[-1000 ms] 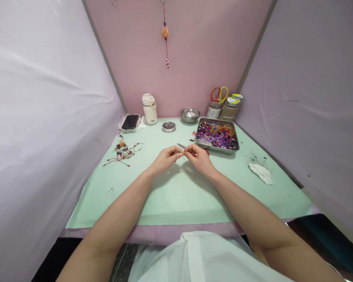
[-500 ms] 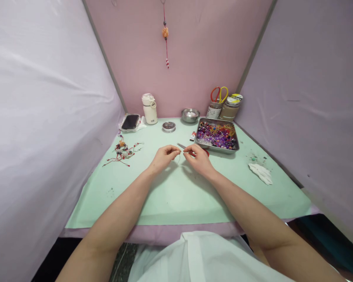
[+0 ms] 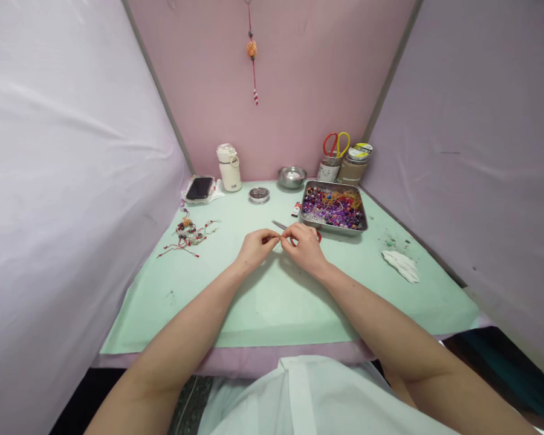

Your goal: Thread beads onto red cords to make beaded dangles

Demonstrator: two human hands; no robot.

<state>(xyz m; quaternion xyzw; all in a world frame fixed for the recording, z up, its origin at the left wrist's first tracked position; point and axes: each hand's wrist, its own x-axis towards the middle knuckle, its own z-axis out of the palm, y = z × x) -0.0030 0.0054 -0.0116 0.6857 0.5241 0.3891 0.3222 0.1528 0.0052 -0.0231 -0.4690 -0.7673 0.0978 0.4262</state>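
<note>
Over the middle of the table, my left hand [image 3: 256,249] and my right hand [image 3: 305,248] meet at the fingertips. The left thumb and forefinger are pinched on a thin thread, which is mostly hidden now. My right fingers are closed in a pinch too, and what lies in them is too small to make out. Just behind the right hand lies a pair of scissors [image 3: 278,225] with red handles, partly covered by that hand. A metal tray [image 3: 334,228] of purple beads and yellow cord stands beyond it.
Beaded red cords [image 3: 188,234] lie at left, near a phone [image 3: 200,188]. A white bottle [image 3: 229,171], a small round container [image 3: 259,194], a steel bowl [image 3: 292,177], a lighter [image 3: 296,209] and jars [image 3: 352,172] stand behind. A white glove [image 3: 401,266] lies at right.
My two hands have come together, so the fingertips now touch. The thread that hung below the left fingers is now barely visible.
</note>
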